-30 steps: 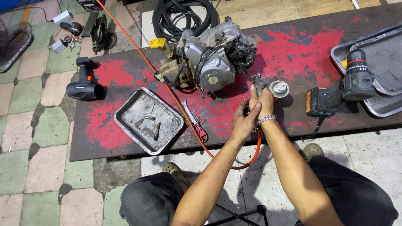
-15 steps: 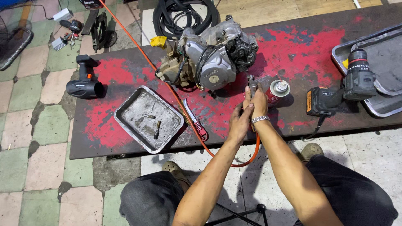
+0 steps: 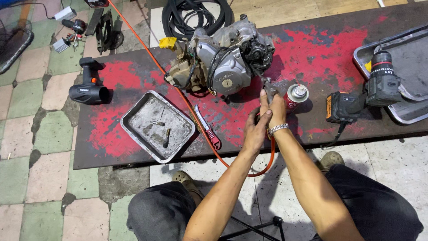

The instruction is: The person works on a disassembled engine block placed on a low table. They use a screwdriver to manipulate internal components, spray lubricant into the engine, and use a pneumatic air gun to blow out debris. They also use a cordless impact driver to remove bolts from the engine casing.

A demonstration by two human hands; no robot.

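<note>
Board edge: the dark metal work board with worn red paint (image 3: 312, 49) ends just in front of my knees; my wrists cross its near edge.
Open room: a bare red stretch lies between the shallow grey metal tray (image 3: 133, 117) on my left and my hands; more bare board runs right of the spray can toward the power tool.
Crowding ahead: the grey motorcycle engine block (image 3: 225, 62) sits just beyond my fingers, so room forward is tight.
My left hand (image 3: 255, 130): curled shut, fingers wrapped around the lower part of the small grey metal tool (image 3: 269, 87), pressed against my right hand.
My right hand (image 3: 277, 111): clenched on the same tool higher up, metal bracelet on the wrist; the tool's tip points at the engine's lower right side. I cannot tell if it touches.
Tool's place: upright in both fists, above the board, between engine and can.
Right of my hands: the red spray can with silver top (image 3: 295, 96), just beside my right knuckles.
Hose: the thin orange hose (image 3: 147, 44) runs across the board and loops under my wrists.
Near my left: a red-handled knife (image 3: 208, 132) lies flat beside the tray.
Far right: a black and red cordless power tool (image 3: 372, 91) lies well apart from me.
</note>
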